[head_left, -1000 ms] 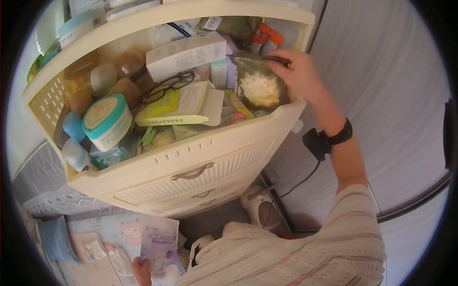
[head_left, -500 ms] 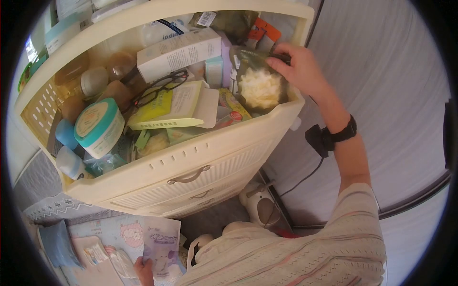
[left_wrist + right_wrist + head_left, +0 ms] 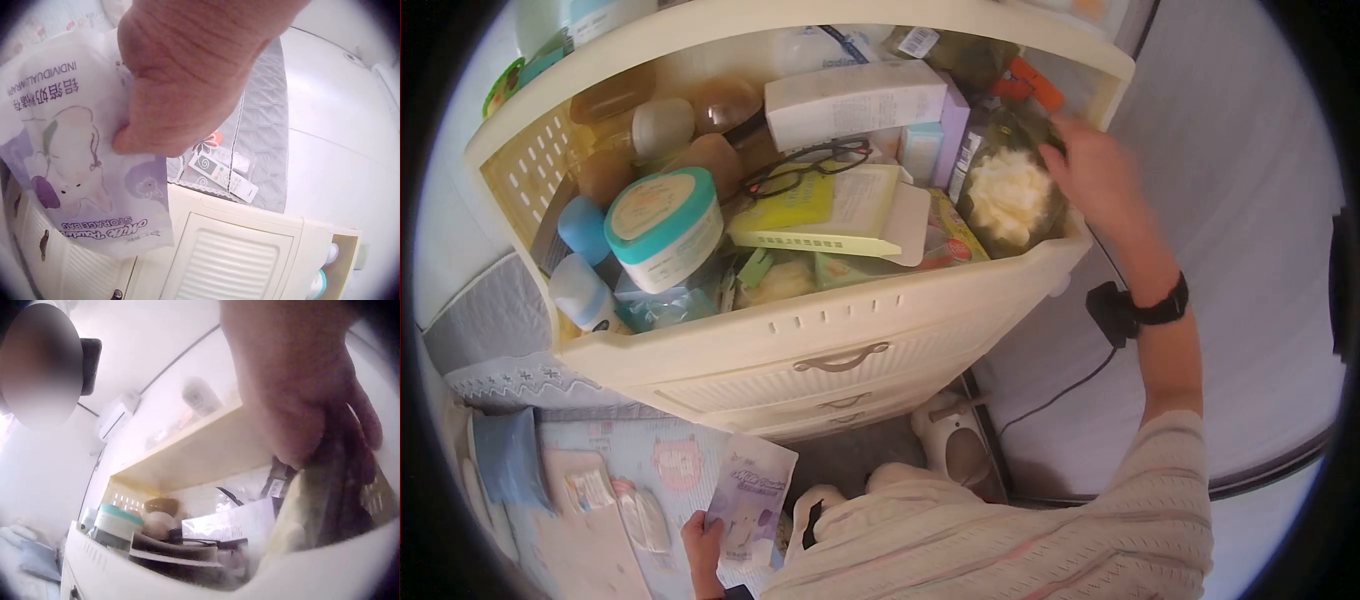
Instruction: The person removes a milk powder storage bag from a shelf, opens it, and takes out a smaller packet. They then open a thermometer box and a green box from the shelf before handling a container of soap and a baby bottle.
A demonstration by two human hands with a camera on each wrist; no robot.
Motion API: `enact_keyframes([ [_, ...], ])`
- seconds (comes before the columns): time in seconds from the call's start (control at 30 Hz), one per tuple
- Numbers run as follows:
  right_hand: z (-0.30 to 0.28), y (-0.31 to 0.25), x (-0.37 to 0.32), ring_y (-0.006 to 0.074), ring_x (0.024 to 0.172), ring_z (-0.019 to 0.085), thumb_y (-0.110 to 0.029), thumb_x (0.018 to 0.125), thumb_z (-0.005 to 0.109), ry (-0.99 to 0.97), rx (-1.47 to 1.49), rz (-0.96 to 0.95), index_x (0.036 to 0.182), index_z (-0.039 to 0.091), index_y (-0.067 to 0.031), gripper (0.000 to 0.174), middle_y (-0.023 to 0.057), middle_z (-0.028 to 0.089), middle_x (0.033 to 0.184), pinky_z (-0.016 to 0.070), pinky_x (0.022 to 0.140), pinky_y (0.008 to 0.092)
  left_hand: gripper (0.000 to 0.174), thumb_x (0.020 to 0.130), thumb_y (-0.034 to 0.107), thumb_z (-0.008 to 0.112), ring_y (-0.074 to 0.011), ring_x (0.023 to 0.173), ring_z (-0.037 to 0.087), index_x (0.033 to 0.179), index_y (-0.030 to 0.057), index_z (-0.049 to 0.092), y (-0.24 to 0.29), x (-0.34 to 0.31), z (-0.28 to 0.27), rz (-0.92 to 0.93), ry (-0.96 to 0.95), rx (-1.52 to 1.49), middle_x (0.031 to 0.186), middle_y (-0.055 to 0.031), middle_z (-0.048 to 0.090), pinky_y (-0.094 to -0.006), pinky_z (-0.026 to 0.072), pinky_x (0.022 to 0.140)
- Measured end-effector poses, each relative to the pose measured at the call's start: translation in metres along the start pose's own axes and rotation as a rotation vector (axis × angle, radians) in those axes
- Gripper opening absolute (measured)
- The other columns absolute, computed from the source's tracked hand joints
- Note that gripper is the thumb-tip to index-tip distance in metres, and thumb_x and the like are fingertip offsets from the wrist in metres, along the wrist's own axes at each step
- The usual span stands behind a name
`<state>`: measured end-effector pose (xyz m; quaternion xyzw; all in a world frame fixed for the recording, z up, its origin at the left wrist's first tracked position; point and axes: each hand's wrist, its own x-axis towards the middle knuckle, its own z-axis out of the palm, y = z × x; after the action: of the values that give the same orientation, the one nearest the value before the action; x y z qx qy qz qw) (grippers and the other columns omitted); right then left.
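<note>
At the right end of the open top drawer [image 3: 820, 318] lies a dark bag with a cream flower-like shape [image 3: 1008, 197]. The right hand [image 3: 1103, 180] is at its upper edge; in the right wrist view the fingers of that hand [image 3: 300, 394] reach down around the dark bag's top [image 3: 331, 487]. Low in the head view, the left hand [image 3: 702, 548] pinches the edge of a white and purple storage-bag packet [image 3: 752, 500]. The left wrist view shows the thumb of the left hand [image 3: 181, 81] over the packet's printed face [image 3: 81, 169].
Glasses [image 3: 808, 168] rest on a yellow-green box [image 3: 830, 212] in the drawer, beside a white box [image 3: 855, 103], a teal-lidded jar [image 3: 665, 230] and several bottles. Below left are a printed mat [image 3: 620, 450] and a blue cloth [image 3: 508, 458]. A cable hangs from the right wrist.
The head view has shifted, so the drawer sits farther right. The right hand remains at the flower bag, which sits lower against the drawer's corner. The left hand still holds the packet, now tilted more.
</note>
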<state>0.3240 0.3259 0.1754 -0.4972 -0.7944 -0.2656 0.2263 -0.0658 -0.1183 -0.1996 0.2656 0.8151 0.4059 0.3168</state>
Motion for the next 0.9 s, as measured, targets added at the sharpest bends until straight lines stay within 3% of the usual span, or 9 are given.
enact_keyframes([
  [0.13, -0.029, -0.019, 0.003, 0.0279, 0.101, 0.054, -0.021, 0.076, 0.064, 0.311, 0.053, -0.315, 0.108, 0.056, -0.0074, 0.036, 0.0082, 0.056, 0.113, 0.0453, 0.079, 0.0391, 0.006, 0.069, 0.001, 0.058, -0.0065, 0.058, 0.044, 0.068, -0.0039, 0.055, 0.016, -0.005, 0.004, -0.02, 0.025, -0.064, 0.06, -0.001, 0.053, -0.0252, 0.0368, 0.051],
  [0.23, -0.025, -0.064, -0.014, 0.0264, 0.103, 0.052, -0.022, 0.074, 0.067, 0.063, 0.363, -0.586, 0.109, 0.055, -0.0088, 0.039, 0.0061, 0.057, 0.111, 0.0425, 0.081, 0.0387, 0.004, 0.069, -0.001, 0.058, -0.0057, 0.057, 0.044, 0.068, -0.0037, 0.055, 0.008, -0.003, 0.007, -0.035, 0.023, -0.107, 0.06, 0.0001, 0.053, -0.0242, 0.0368, 0.051],
  [0.43, -0.007, -0.109, -0.018, 0.0266, 0.103, 0.052, -0.025, 0.073, 0.068, -0.19, 0.311, -0.671, 0.11, 0.056, -0.0078, 0.043, 0.0075, 0.057, 0.115, 0.0373, 0.087, 0.0378, 0.004, 0.073, -0.004, 0.058, -0.0071, 0.061, 0.05, 0.075, -0.0008, 0.058, -0.002, 0.002, -0.003, -0.031, -0.048, -0.131, 0.07, 0.0003, 0.057, -0.0233, 0.0404, 0.054],
  [0.5, 0.001, -0.114, -0.016, 0.0237, 0.104, 0.051, -0.025, 0.075, 0.066, -0.203, 0.317, -0.697, 0.106, 0.058, -0.0089, 0.036, 0.0055, 0.06, 0.106, 0.0355, 0.087, 0.0398, 0.004, 0.073, -0.004, 0.058, -0.0069, 0.061, 0.049, 0.075, -0.0008, 0.057, -0.008, 0.002, -0.006, -0.033, -0.032, -0.087, 0.069, 0.0006, 0.057, -0.0231, 0.0401, 0.054],
  [0.63, -0.004, -0.115, -0.003, 0.0254, 0.102, 0.054, -0.024, 0.078, 0.063, -0.294, 0.435, -0.707, 0.106, 0.059, -0.0078, 0.033, 0.0065, 0.061, 0.105, 0.0393, 0.084, 0.041, 0.004, 0.072, -0.003, 0.058, -0.0065, 0.062, 0.048, 0.074, -0.001, 0.057, -0.01, -0.002, -0.012, -0.062, -0.016, -0.045, 0.069, 0.0012, 0.055, -0.0228, 0.0393, 0.054],
  [0.7, -0.016, -0.118, 0.018, 0.0288, 0.101, 0.056, -0.024, 0.08, 0.059, -0.599, 0.453, -0.577, 0.108, 0.059, -0.0063, 0.033, 0.008, 0.061, 0.107, 0.043, 0.082, 0.0426, 0.003, 0.071, -0.001, 0.059, -0.0062, 0.059, 0.045, 0.071, -0.0024, 0.056, -0.007, -0.004, -0.011, -0.06, 0.012, -0.077, 0.064, 0.0009, 0.053, -0.0239, 0.0372, 0.052],
  [0.73, -0.01, -0.119, 0.026, 0.0288, 0.101, 0.056, -0.024, 0.08, 0.059, -0.6, 0.453, -0.577, 0.108, 0.059, -0.0063, 0.033, 0.008, 0.061, 0.107, 0.043, 0.082, 0.0426, 0.007, 0.07, 0.001, 0.059, -0.006, 0.056, 0.042, 0.068, -0.0038, 0.055, -0.005, -0.005, -0.01, -0.053, 0.038, -0.11, 0.059, 0.0006, 0.051, -0.0249, 0.0351, 0.049],
  [0.8, 0.006, -0.124, 0.039, 0.0317, 0.102, 0.056, -0.023, 0.081, 0.057, -0.324, 0.505, -0.681, 0.113, 0.057, -0.005, 0.037, 0.0111, 0.059, 0.111, 0.0451, 0.084, 0.0422, 0.008, 0.069, 0.002, 0.06, -0.0064, 0.056, 0.043, 0.068, -0.0041, 0.055, -0.006, -0.004, -0.007, -0.04, 0.046, -0.123, 0.058, -0.0001, 0.051, -0.0254, 0.0354, 0.049],
  [0.9, 0.013, -0.143, 0.054, 0.0312, 0.107, 0.054, -0.025, 0.081, 0.057, -0.367, 0.474, -0.693, 0.119, 0.053, -0.0051, 0.043, 0.0132, 0.056, 0.116, 0.0441, 0.09, 0.0403, 0.009, 0.068, 0.002, 0.06, -0.0078, 0.056, 0.043, 0.068, -0.0042, 0.055, -0.008, 0.003, -0.008, -0.003, 0.045, -0.073, 0.058, -0.0015, 0.051, -0.0269, 0.0362, 0.05],
])
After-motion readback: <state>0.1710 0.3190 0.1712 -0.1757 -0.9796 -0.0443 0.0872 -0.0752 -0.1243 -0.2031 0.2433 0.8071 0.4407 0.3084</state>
